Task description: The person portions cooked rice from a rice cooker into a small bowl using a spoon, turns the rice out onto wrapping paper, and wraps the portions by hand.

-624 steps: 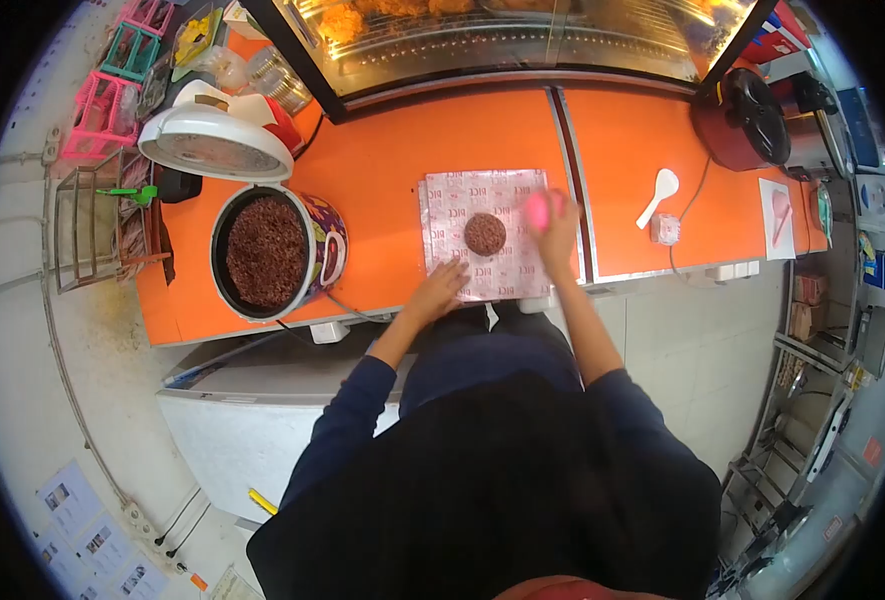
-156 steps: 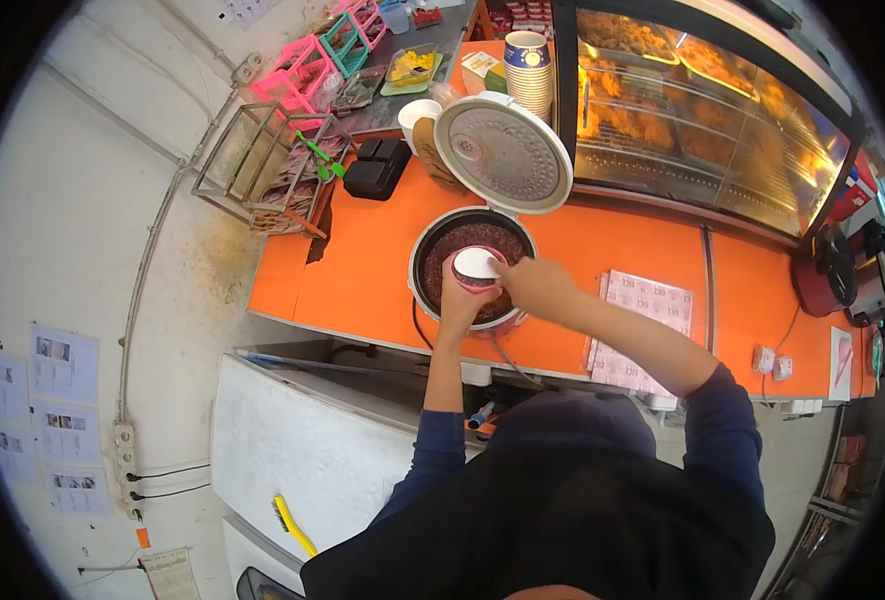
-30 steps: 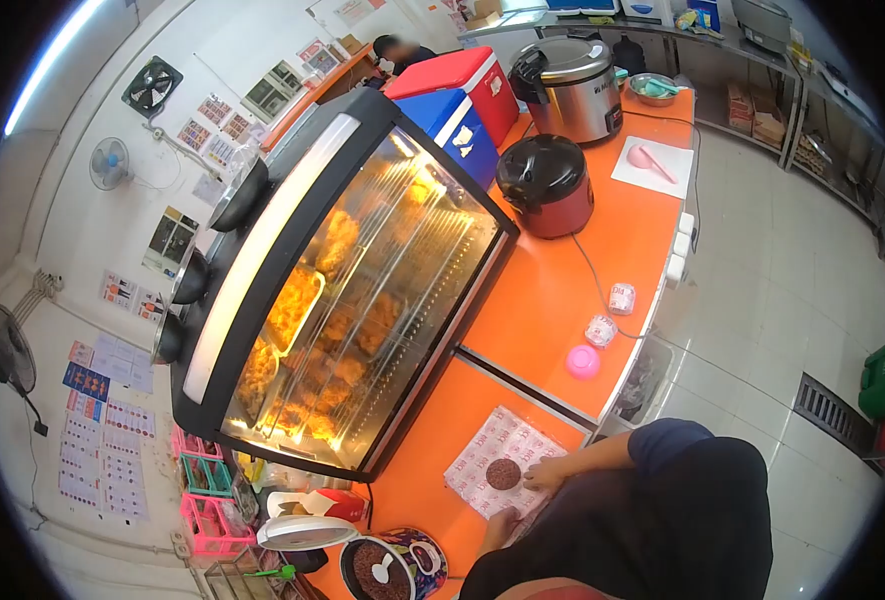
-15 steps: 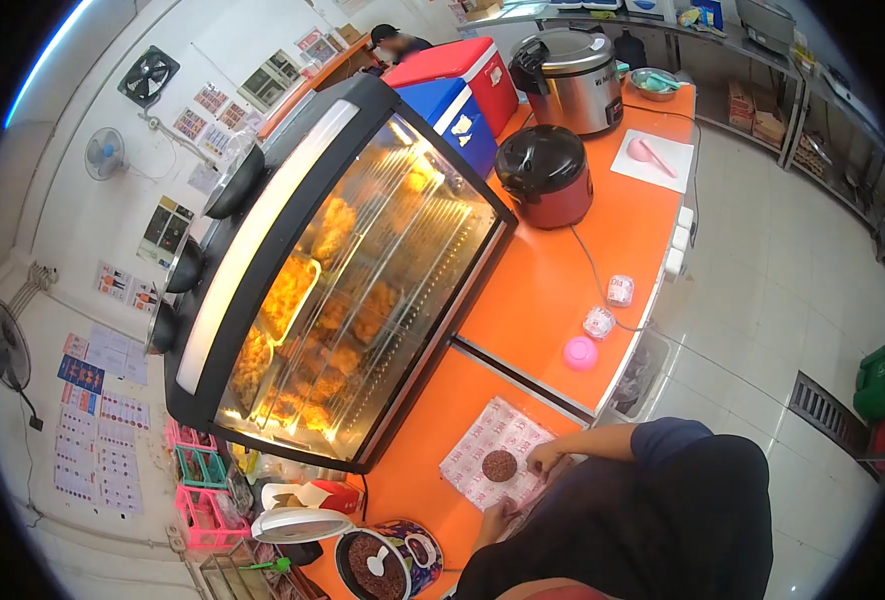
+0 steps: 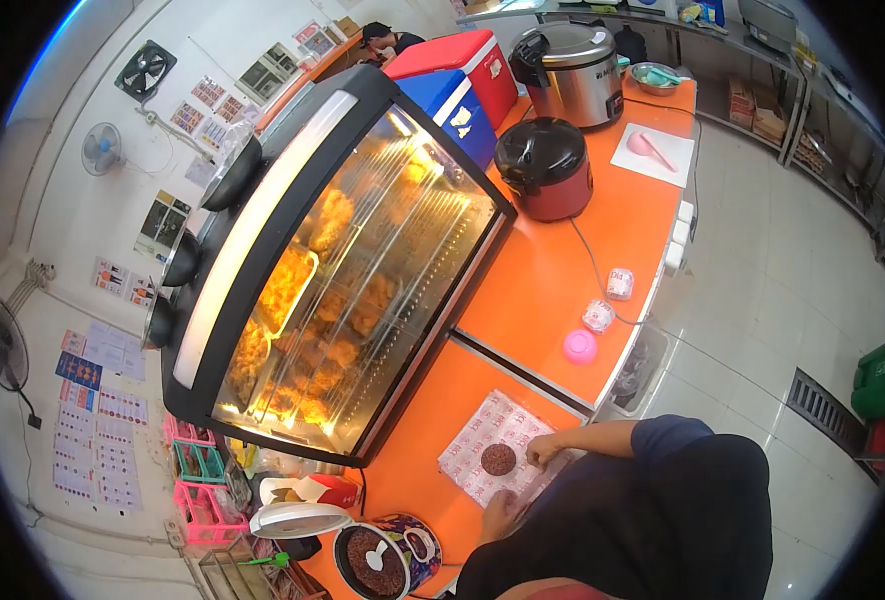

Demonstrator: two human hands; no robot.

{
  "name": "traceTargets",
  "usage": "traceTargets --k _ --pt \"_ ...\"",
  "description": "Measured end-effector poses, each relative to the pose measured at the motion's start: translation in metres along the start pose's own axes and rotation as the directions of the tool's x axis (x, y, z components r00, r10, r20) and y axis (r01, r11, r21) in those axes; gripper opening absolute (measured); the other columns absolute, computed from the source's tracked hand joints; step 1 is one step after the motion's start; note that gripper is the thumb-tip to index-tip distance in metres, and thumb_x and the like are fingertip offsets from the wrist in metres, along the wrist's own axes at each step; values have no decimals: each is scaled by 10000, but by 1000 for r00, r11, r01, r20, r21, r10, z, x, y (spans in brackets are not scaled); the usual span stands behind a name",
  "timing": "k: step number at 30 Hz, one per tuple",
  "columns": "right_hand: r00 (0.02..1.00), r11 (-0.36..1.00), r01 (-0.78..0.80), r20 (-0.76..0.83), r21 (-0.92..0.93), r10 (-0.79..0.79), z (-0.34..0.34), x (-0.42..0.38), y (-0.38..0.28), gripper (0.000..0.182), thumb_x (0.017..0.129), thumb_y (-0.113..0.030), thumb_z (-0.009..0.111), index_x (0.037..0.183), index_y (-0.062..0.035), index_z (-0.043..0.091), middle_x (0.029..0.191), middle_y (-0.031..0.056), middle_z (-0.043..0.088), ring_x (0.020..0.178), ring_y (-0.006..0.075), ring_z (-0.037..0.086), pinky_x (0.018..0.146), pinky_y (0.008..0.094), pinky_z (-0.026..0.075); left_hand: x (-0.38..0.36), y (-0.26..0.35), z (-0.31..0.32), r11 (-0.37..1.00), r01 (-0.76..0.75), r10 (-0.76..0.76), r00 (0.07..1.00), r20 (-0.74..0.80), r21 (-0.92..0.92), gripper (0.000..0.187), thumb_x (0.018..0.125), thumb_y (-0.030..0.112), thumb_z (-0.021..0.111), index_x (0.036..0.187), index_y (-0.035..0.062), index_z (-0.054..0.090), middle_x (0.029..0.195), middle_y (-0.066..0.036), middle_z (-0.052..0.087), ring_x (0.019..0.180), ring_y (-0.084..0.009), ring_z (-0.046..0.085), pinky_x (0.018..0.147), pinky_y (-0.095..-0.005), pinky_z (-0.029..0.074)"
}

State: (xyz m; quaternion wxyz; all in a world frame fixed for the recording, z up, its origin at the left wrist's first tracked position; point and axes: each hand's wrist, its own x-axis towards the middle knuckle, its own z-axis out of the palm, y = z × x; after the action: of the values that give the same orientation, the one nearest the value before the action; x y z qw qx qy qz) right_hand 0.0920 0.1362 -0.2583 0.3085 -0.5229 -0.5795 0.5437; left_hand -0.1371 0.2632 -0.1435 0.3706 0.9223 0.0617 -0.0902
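A round dark brown rice mound (image 5: 498,459) sits on a sheet of printed wrapping paper (image 5: 473,443), which lies flat on the orange table. My right hand (image 5: 541,450) is closed at the paper's near edge, just beside the mound, with its fingers bent over the edge. Below it in the view, my left hand (image 5: 499,508) pinches the paper's near corner. Two wrapped bundles in similar paper (image 5: 619,284) (image 5: 597,316) and a pink bowl (image 5: 580,347) stand farther right. An open cooker (image 5: 375,560) at the bottom holds dark rice and a white scoop.
A lit glass display cabinet (image 5: 342,290) with fried food stands beyond the paper. A dark red cooker (image 5: 543,170), a steel cooker (image 5: 569,75), and blue (image 5: 452,115) and red (image 5: 482,70) cool boxes are farther back. A person (image 5: 390,42) in a cap is in the background.
The view has shifted slightly. Both hands stay near the paper's edge, with only slight movement. The person in the background has raised their head a little.
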Motion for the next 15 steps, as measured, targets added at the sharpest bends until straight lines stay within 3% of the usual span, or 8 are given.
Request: traceTargets --k 2,7,9,10,11,12,13,15 --pt "999 1000 -9 -31 -15 8 0 -1 -1 191 635 -180 767 680 -39 647 651 66 599 640 177 551 603 362 414 2 -1 6 983 -140 147 988 -53 117 316 796 299 702 1018 91 620 908 -150 639 793 -326 601 748 -430 467" --pt "952 989 67 -287 -128 -101 -1 -7 3 257 795 -324 659 780 -77 590 728 84 605 660 192 529 622 381 431 -7 -95 51 981 30 39 938 -344 192 131 773 214 675 831 98 690 774 -120 643 748 -360 590 724 -449 459" --pt "969 991 53 -233 -121 -80 1 -17 8 336 828 -381 667 816 -56 580 705 79 564 669 194 506 643 397 428 -19 -91 47 890 115 -277 906 -321 -442 207 802 73 525 636 43 646 641 -100 625 581 -231 583 543 -379 453" --pt "895 943 180 -350 -279 -275 4 -23 14 265 830 -314 649 893 -58 622 823 108 616 773 241 556 713 425 439 -20 -90 44 861 93 -316 868 -382 -500 291 908 181 503 703 30 643 568 24 521 455 -104 442 415 -284 351" --pt "771 856 236 -448 -460 -453 10 -26 25 235 831 -247 632 971 -60 663 941 137 668 876 289 607 782 453 449 -31 -88 56 723 235 -546 770 -330 -650 252 864 125 489 688 5 622 706 -65 646 609 -173 567 532 -332 438" --pt "899 988 -51 -437 -148 -20 0 -38 -6 150 805 -178 600 875 -64 669 903 129 655 875 308 598 763 443 450 -40 -86 57 771 114 -449 794 -409 -626 247 878 167 520 764 -8 653 724 -76 654 625 -158 562 557 -307 447" --pt "920 901 2 -353 -434 -171 -2 -40 0 132 779 -183 588 793 -75 661 833 117 631 830 309 587 741 424 454 -50 -81 53 805 278 -497 799 -339 -524 283 904 212 519 856 -4 696 834 -104 693 675 -162 590 611 -294 475" --pt "817 860 158 -424 -485 -390 -16 -70 -61 53 710 -104 650 711 -65 614 733 106 571 765 307 576 661 407 446 -41 -16 31 809 11 -354 808 -472 -588 156 881 54 566 927 -19 695 1057 -121 692 818 -162 646 736 -298 513"
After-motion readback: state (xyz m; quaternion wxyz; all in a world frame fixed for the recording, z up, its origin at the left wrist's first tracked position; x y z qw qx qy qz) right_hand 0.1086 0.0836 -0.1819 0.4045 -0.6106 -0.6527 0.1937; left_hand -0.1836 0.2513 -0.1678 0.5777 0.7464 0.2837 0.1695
